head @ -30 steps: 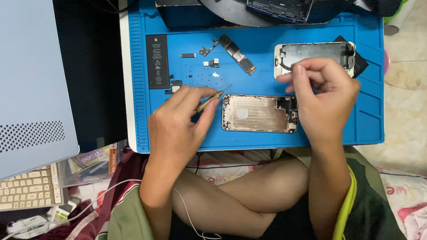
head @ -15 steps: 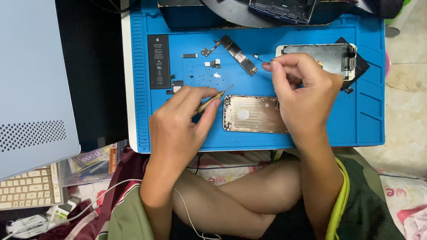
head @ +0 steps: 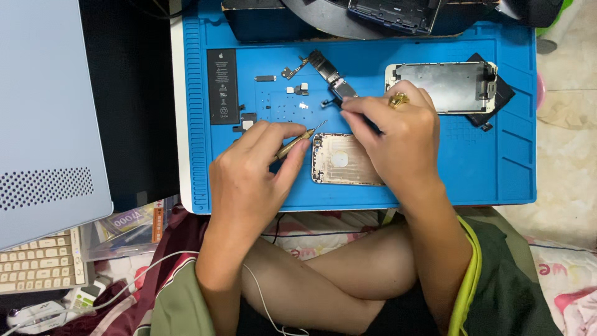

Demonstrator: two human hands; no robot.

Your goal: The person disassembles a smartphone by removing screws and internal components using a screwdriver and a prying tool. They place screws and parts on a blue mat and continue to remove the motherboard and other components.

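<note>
**Phone repair on blue mat**

Left hand (head: 252, 174) clamped on a small screwdriver (head: 297, 142), tip toward one o'clock. Right hand (head: 392, 137) over the gold phone shell (head: 339, 163), fingertips pinched on the logic board (head: 331, 78) end. Black battery (head: 222, 86) at ten o'clock, screen assembly (head: 444, 86) at two, on the mat (head: 497, 168).

On the blue repair mat (head: 485, 180), the left hand (head: 252, 180) grips a small screwdriver (head: 297, 142), its tip aimed toward one o'clock just beside the top corner of the gold phone housing (head: 341, 162). The right hand (head: 395, 140) lies over the housing's right part, its fingers (head: 356, 107) pinching at the lower end of the logic board (head: 329, 76). A black battery (head: 222, 86) lies at ten o'clock on the mat, and the screen assembly (head: 444, 86) at two o'clock.
</note>
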